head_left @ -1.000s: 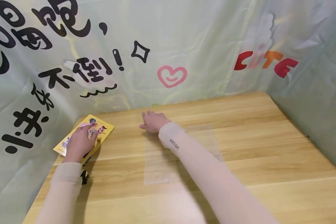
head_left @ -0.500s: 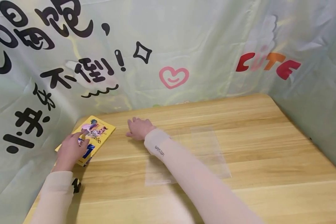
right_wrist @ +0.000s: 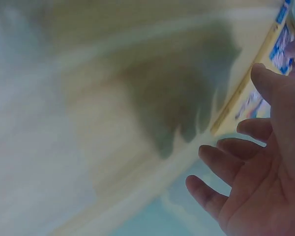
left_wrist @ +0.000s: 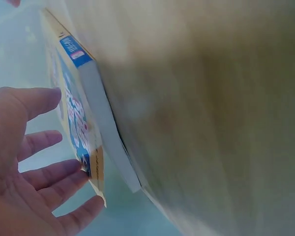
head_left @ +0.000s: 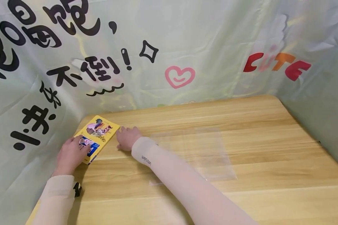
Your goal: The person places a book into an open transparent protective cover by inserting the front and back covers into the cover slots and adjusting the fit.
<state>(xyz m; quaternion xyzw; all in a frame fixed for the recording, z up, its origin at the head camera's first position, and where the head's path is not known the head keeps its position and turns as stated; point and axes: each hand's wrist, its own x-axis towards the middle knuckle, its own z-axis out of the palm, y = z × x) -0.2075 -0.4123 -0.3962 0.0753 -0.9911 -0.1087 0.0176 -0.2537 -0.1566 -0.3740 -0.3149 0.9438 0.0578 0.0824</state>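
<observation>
At the table's back left corner lies a yellow paperback book [head_left: 108,135] with a coloured picture and a blue panel on its cover. My left hand [head_left: 71,154] is over its near left part, fingers spread. The left wrist view shows these fingertips at the edge of the cover [left_wrist: 78,120], which stands slightly apart from the white page block [left_wrist: 108,123]. My right hand [head_left: 128,139] hovers beside the book's right corner, fingers loosely bent and holding nothing. Beneath the right forearm lies a clear plastic sheet [head_left: 214,153], flat on the wood and partly hidden.
The wooden table [head_left: 270,150] is bordered by a pale printed cloth [head_left: 214,47] at the back and both sides. A small black object [head_left: 77,189] shows beside the left cuff.
My right hand has moved left to the book's right corner. The left hand has drawn back toward the book's near left edge, uncovering more of the cover. The view has shifted slightly.
</observation>
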